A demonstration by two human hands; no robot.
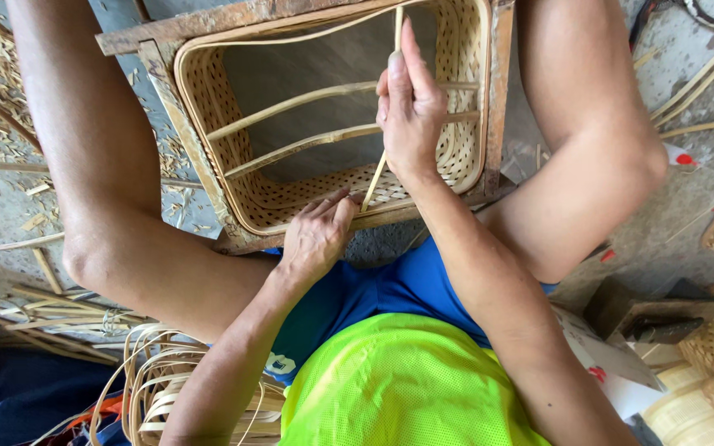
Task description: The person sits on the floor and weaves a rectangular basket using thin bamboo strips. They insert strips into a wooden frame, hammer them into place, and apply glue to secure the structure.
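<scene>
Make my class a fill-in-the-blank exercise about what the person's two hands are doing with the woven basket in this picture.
1. The right hand pinches a thin bamboo ____ that runs down into the basket.
2. The left hand rests on the near ____ of the woven basket.
3. The basket sits inside a worn ____ frame between the person's knees.
4. Loose bamboo strips lie coiled on the floor at the person's ____ side.

Missing words: strip; rim; wooden; left
</scene>
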